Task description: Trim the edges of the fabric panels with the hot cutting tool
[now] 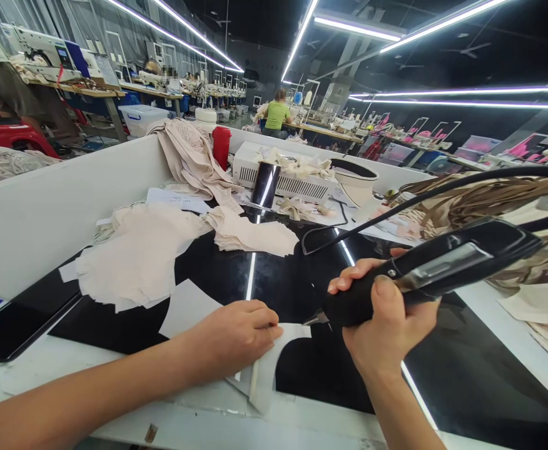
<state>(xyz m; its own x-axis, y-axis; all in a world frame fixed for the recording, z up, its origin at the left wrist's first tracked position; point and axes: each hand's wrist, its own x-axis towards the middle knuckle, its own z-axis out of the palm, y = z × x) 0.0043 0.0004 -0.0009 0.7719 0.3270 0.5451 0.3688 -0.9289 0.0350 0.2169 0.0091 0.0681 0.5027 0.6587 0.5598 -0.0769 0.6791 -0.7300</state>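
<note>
White paper or cloth — the material was hard to tell — lay in a curved piece at the lower middle of the frame, under the left hand, whose fingers were bunched together on its edge. The right hand, right of centre, was wrapped around a black tool, its thumb lying along the body. The tool's metal tip pointed left at the piece's upper right corner; whether it touched could not be made out. That closeness looked like the chief risk: the tip aimed towards the left fingertips, and a slip could have carried it into them. The black board beneath looked glossy, so a light hold might have let the piece skid and spoil its line. A cord arched across the right of the frame and dropped to the board near the middle — a snag there might have jerked the work, if it ran to the tool. A careless left forearm could also have brushed the pale pile at centre left and spread its layers.
</note>
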